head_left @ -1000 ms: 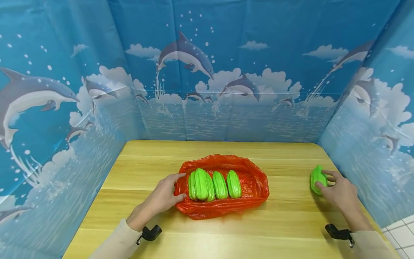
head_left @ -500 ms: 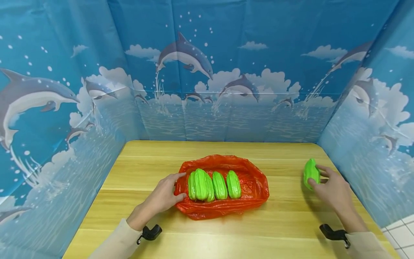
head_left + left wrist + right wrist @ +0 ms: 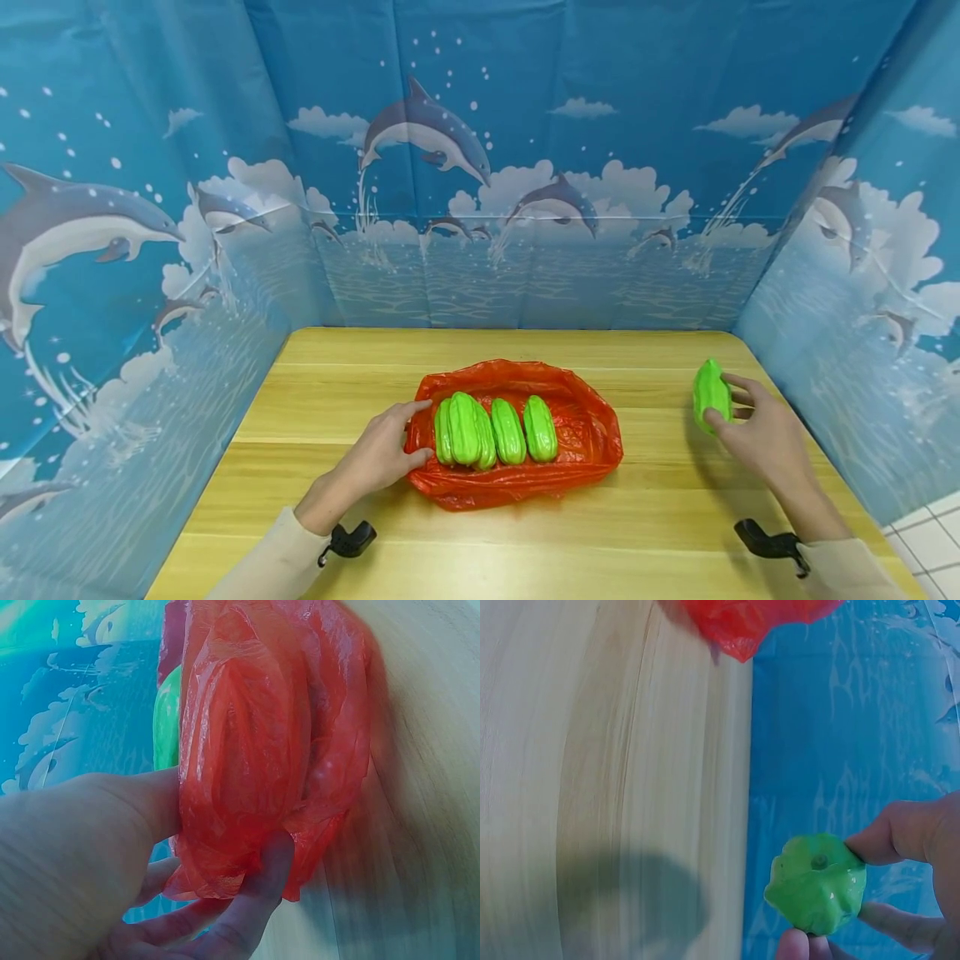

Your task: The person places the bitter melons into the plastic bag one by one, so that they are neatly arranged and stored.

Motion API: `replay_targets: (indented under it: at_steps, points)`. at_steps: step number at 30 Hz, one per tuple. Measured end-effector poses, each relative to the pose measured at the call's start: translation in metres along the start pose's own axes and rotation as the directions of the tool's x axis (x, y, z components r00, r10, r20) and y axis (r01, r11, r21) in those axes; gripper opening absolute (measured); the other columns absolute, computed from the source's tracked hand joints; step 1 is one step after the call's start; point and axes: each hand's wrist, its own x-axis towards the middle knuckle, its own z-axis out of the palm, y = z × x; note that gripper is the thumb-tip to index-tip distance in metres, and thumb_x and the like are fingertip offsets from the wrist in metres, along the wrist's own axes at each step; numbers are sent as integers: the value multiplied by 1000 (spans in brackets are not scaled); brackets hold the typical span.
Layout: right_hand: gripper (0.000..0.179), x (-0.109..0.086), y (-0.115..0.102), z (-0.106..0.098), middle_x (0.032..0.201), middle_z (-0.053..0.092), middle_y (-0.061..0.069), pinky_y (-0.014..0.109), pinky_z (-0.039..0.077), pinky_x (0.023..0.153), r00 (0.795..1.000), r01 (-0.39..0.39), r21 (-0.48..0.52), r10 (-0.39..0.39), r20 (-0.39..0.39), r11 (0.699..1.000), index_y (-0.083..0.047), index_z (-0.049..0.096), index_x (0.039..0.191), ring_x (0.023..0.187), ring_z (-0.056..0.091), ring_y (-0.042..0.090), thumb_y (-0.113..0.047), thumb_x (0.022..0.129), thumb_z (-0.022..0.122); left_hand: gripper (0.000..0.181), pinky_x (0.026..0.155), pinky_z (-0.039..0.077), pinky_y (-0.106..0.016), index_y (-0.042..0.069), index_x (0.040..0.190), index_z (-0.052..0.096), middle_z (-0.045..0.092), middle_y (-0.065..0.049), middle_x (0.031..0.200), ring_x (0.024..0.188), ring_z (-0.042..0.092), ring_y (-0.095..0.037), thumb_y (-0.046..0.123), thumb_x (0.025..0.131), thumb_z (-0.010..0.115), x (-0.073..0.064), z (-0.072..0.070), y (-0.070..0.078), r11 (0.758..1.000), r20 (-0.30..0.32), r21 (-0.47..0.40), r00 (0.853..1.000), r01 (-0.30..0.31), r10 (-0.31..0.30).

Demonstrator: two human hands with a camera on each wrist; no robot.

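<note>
My right hand (image 3: 765, 429) holds a bright green, ribbed star fruit (image 3: 710, 397) above the right side of the table. The thumb and fingers pinch its sides; in the right wrist view, the lobed end of the star fruit (image 3: 817, 883) faces the camera. My left hand (image 3: 386, 444) grips the left end of an open red plastic bag (image 3: 581, 425), thumb on the near side. In the left wrist view, the bag's red film (image 3: 247, 742) bulges between thumb and fingers. Several green star fruits (image 3: 508, 432) lie side by side in the bag, mostly toward its left.
The bag rests on a light wooden table (image 3: 525, 550). Blue dolphin-print sheets (image 3: 555, 275) stand along its back and both sides. White floor tiles (image 3: 930, 546) show at the lower right. Each wrist wears a black camera mount (image 3: 351, 540).
My right hand has lifted the star fruit from the table's right edge and moved it left and a little farther back. The left hand and the bag have stayed put.
</note>
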Motion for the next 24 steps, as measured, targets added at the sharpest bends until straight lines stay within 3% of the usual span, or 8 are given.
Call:
replay_targets:
  at_steps: [11, 24]
  points:
    - [75, -3, -18, 3, 154, 63, 47, 44, 64, 69, 1000, 0, 24, 0, 1, 1000, 4, 46, 174, 128, 72, 66, -28, 112, 74, 77, 124, 59, -64, 5, 167, 61, 67, -22, 165, 151, 66, -46, 11, 98, 94, 2, 0, -1, 1000, 0, 14, 1000, 2, -2]
    - [71, -9, -49, 9, 154, 66, 42, 31, 58, 67, 998, 63, 75, -62, -19, 995, 1, 52, 171, 125, 75, 62, -23, 110, 77, 79, 122, 60, -64, 6, 169, 59, 65, -21, 168, 151, 66, -46, 12, 99, 94, 4, 2, -2, 1000, -11, 11, 1000, -3, 3]
